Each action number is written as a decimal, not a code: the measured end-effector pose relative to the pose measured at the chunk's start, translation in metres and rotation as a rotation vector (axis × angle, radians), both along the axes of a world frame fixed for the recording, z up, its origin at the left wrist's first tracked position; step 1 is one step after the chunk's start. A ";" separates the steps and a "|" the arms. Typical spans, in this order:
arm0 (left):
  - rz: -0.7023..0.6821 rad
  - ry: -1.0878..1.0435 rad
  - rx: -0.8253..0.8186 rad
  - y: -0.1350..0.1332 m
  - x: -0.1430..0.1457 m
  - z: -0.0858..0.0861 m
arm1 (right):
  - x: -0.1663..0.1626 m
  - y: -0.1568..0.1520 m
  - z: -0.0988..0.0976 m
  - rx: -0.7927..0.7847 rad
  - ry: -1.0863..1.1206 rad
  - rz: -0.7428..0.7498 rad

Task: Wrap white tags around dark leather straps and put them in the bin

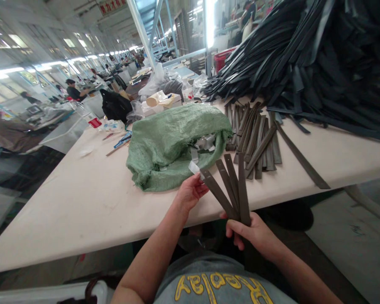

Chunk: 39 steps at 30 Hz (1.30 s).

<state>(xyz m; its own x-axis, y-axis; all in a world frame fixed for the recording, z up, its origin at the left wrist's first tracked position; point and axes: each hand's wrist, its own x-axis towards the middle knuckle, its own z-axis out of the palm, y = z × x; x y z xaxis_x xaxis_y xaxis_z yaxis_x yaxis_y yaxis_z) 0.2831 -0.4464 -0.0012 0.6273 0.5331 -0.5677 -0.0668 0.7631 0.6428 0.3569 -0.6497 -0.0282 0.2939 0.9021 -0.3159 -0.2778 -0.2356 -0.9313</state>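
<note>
My right hand point(251, 232) is closed around the lower part of several dark grey-brown flat strips point(228, 185), which fan out upward over the table's front edge. My left hand point(191, 192) pinches a small whitish, translucent piece of film point(194, 168) at the upper end of the leftmost strip. Whether the film is still stuck to that strip, I cannot tell. Just behind my left hand lies a crumpled green woven sack point(174, 135), its mouth holding scraps of similar pale film point(205, 142).
More brown strips point(256, 139) lie in a pile right of the sack, one long strip point(300, 156) apart from them. A large heap of black strips point(319, 63) fills the right rear of the pale table point(91, 202). A black bag point(115, 105) and a bottle point(93, 121) stand far left.
</note>
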 end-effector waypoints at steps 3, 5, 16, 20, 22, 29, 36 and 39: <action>0.002 0.010 0.067 0.001 -0.003 -0.001 | -0.004 0.001 -0.004 0.003 -0.051 -0.034; -0.030 0.012 0.153 -0.002 -0.003 -0.003 | -0.006 0.002 -0.005 0.009 -0.110 -0.052; -0.111 -0.070 0.420 -0.023 -0.004 -0.001 | -0.008 0.028 0.005 -0.001 -0.440 -0.086; -0.065 -0.044 0.546 -0.018 -0.010 0.000 | -0.008 0.020 0.002 0.013 -0.481 -0.119; -0.035 -0.028 0.544 -0.018 -0.013 -0.003 | -0.008 0.015 0.000 -0.014 -0.463 -0.113; -0.254 -0.022 0.494 -0.046 -0.017 -0.015 | 0.000 0.022 0.009 -0.038 -0.419 -0.171; 0.002 -0.135 0.401 -0.014 -0.008 0.006 | 0.000 0.026 0.013 -0.025 -0.419 -0.163; 0.056 -0.140 0.358 -0.018 -0.003 0.002 | -0.003 0.029 0.015 -0.031 -0.433 -0.171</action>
